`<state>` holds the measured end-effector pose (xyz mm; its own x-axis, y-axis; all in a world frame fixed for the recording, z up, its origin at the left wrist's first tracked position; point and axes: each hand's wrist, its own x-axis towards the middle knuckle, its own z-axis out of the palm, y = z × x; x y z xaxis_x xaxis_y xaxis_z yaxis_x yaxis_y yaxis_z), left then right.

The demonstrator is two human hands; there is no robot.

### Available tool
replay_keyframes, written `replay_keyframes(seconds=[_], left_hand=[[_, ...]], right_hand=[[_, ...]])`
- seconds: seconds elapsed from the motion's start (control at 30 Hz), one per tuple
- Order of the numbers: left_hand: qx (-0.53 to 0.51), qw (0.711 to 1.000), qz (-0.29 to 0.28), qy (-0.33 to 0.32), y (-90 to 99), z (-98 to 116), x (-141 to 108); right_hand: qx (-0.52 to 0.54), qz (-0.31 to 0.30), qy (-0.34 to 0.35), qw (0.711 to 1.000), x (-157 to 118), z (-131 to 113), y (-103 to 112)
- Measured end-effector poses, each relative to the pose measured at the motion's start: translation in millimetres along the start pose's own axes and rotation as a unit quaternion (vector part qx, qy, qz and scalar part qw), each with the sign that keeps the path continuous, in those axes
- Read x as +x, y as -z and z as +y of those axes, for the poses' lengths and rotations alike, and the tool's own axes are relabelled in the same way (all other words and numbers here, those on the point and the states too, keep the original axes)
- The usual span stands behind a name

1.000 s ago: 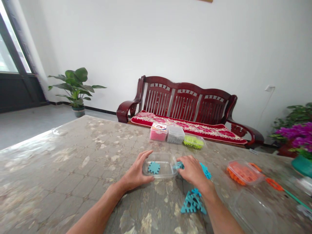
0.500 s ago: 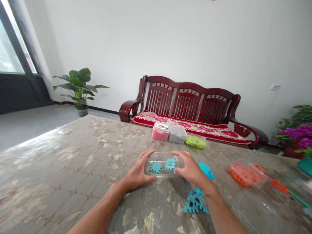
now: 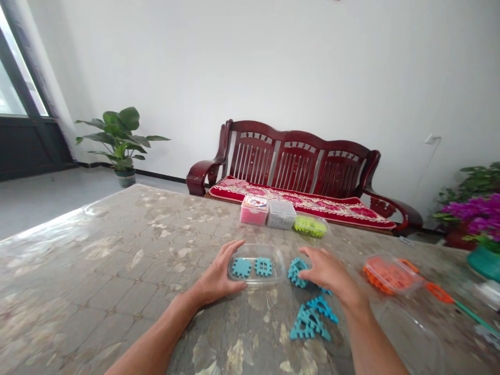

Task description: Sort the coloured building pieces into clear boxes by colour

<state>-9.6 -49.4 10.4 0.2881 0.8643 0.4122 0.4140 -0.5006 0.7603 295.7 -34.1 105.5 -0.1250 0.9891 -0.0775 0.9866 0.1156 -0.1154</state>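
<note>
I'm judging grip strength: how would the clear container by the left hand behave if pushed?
The clear container looks thin-walled, so it is probably light and slightly flexible. Its low, wide shape suggests sliding before tipping. The two flat blue pieces inside would likely shift.

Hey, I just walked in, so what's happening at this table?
A person's left hand grips the left end of a clear, rounded plastic container. Two flat, blue, notched squares lie side by side in it. The right hand is at a cluster of blue notched pieces just right of the container; whether it grips them isn't clear. More blue pieces lie nearer the person, on the patterned grey-brown tabletop.
</note>
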Motion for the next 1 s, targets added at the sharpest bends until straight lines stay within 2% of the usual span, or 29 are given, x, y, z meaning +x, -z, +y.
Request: replay_keyframes(seconds=[0.27, 0.47, 0.6, 0.7, 0.8, 1.0], left_hand=[[0.004, 1.000, 0.001, -0.004, -0.1, 2, 1], [0.007, 1.000, 0.002, 0.002, 0.3, 2, 1], [0.007, 1.000, 0.000, -0.003, -0.7, 0, 0], [0.003, 1.000, -0.006, -0.006, -2.5, 2, 0], [-0.002, 1.000, -0.012, -0.013, -5.2, 5, 0], [-0.011, 0.999, -0.013, -0.034, -11.0, 7, -1]], right_hand=[[-0.054, 0.002, -0.017, 0.998, -1, -8, -9], [-0.067, 0.055, 0.001, 0.996, 1, -3, -19], [-0.034, 0.109, 0.005, 0.993, 1, -2, -13], [-0.006, 0.121, 0.046, 0.992, -2, -12, -5], [0.030, 0.099, 0.117, 0.988, -5, -30, -3], [0.081, 0.076, 0.206, 0.972, -7, -70, -28]])
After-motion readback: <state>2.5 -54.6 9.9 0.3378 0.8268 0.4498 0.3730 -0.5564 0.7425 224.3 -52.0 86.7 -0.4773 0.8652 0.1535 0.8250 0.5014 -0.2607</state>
